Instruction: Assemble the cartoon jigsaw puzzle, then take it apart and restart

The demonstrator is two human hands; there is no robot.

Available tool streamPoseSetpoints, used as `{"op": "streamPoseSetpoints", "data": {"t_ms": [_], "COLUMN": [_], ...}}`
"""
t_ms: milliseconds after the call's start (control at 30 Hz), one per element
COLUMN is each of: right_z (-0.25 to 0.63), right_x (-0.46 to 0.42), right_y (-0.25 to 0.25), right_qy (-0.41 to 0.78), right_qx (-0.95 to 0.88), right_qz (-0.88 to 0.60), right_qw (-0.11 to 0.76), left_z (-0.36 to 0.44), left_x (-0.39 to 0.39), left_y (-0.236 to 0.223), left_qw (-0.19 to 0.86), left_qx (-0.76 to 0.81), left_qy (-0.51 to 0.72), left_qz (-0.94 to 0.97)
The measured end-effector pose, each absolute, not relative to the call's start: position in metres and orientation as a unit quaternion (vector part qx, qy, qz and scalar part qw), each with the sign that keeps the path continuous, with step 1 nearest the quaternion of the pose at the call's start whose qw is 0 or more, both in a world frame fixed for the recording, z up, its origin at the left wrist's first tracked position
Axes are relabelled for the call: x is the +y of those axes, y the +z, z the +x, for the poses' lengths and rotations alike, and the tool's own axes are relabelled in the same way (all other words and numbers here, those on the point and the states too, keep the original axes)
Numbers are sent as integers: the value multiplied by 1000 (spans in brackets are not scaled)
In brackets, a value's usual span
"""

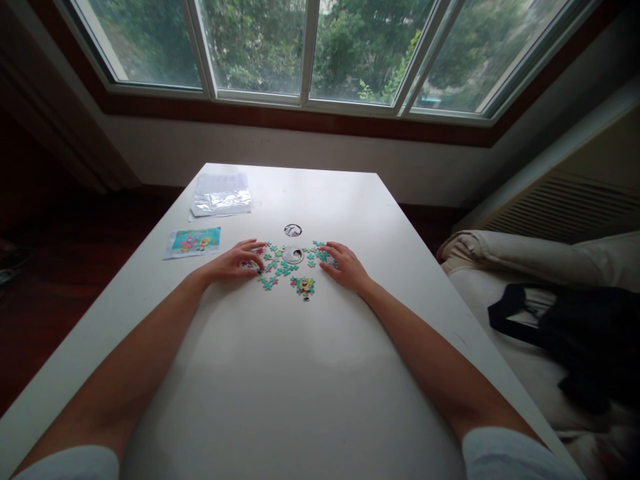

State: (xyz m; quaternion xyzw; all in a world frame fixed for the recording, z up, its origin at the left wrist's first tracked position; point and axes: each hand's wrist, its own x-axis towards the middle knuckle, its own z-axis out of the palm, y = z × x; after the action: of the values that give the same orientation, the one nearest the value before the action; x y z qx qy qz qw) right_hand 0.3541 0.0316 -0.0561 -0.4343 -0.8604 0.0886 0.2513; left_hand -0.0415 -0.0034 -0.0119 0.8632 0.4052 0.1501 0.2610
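Observation:
Small green and multicoloured jigsaw puzzle pieces (285, 268) lie scattered between my hands on the white table. My left hand (237, 261) rests at the left side of the pieces, fingers apart and touching some of them. At the right side, my right hand (345, 265) has its fingers spread over a few more pieces. A joined section of puzzle (304, 287) with a yellow cartoon figure lies nearer to me, between the hands. Among the pieces is a round tin (293, 255), and a round lid-like disc (293, 230) lies just beyond it.
A colourful picture card (194, 241) lies left of my left hand. Behind it are papers in a clear plastic sleeve (221, 195). The table (300, 387) stands before a window. To the right is a pale sofa (540, 257) with a dark garment (585, 333) on it.

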Motion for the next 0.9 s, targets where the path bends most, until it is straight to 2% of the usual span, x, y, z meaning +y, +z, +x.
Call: {"op": "streamPoseSetpoints", "data": {"t_ms": [633,900], "right_z": [355,348], "right_x": [32,17], "right_y": [-54,-37], "right_qy": [102,97], "right_qx": [-855,-867], "right_qz": [-444,-394], "right_qw": [250,289], "left_z": [-35,-21], "left_x": [-2,-7], "left_y": [-8,2], "left_qw": [284,277], "left_qx": [408,436], "left_qy": [215,252], "left_qz": [841,818]}}
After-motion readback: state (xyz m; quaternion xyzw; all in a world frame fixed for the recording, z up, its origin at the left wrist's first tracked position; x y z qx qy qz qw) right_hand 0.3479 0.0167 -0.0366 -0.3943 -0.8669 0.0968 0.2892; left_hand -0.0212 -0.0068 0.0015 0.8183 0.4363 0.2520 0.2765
